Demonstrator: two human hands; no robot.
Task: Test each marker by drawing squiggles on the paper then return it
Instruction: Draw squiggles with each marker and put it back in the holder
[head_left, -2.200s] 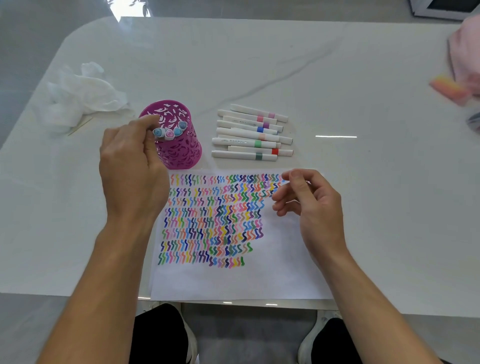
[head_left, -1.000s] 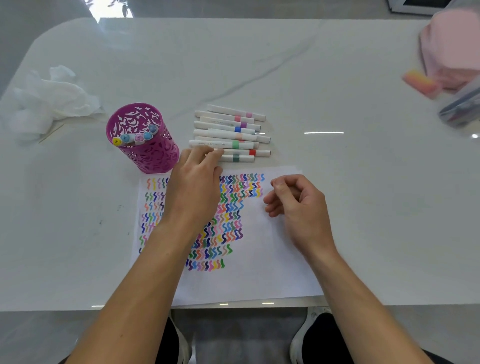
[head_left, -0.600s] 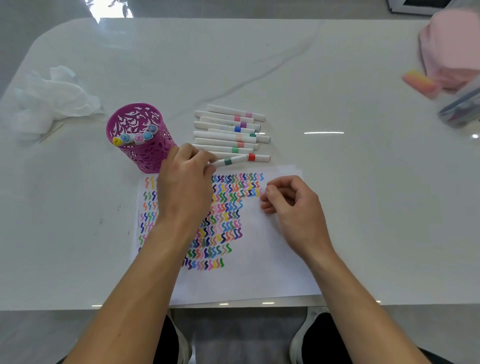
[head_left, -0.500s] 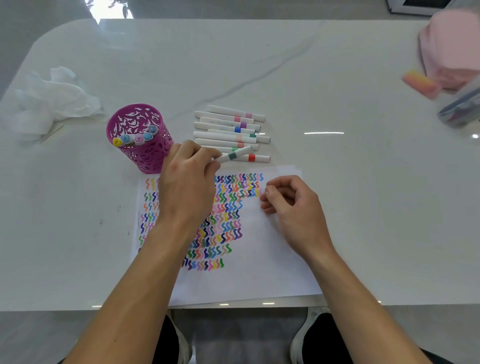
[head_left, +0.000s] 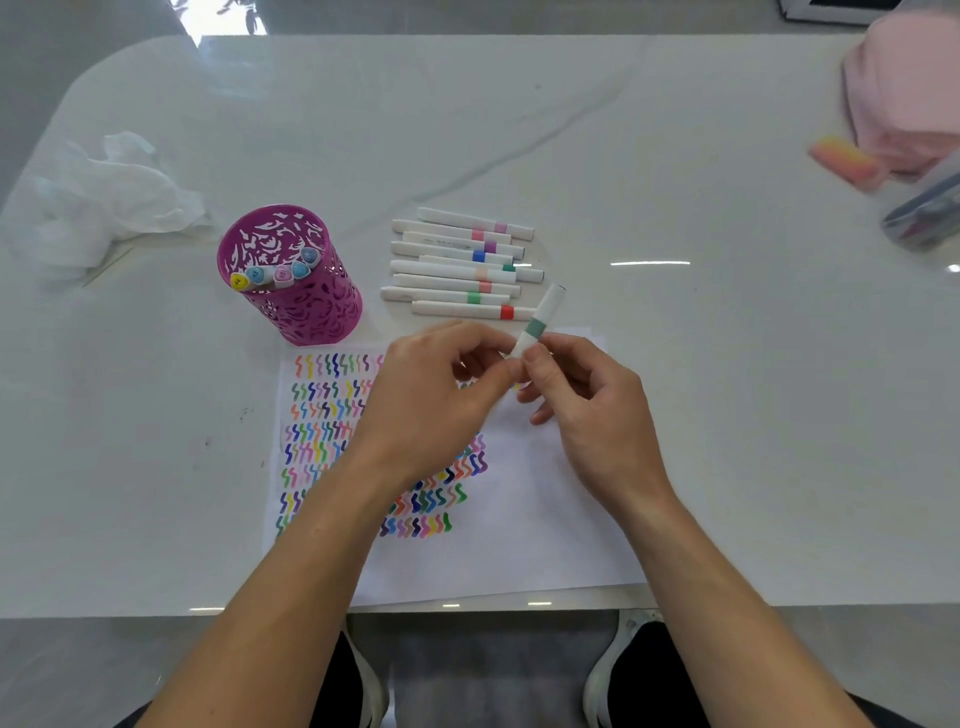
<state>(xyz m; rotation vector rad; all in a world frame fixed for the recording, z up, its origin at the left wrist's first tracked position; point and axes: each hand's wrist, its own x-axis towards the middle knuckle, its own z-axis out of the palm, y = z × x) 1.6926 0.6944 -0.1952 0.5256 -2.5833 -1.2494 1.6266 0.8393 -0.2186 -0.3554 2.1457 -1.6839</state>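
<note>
Green-banded marker: between both hands, tilted up past the fingertips
Left hand: pinches its lower end
Right hand: pinches the barrel under the band
Uncapping: likely next; pull straight apart over the paper beneath the hands

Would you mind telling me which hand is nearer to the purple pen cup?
Left. The left hand sits just right of the cup, nearer the person; the right hand lies further right, both pinching the marker.
</note>
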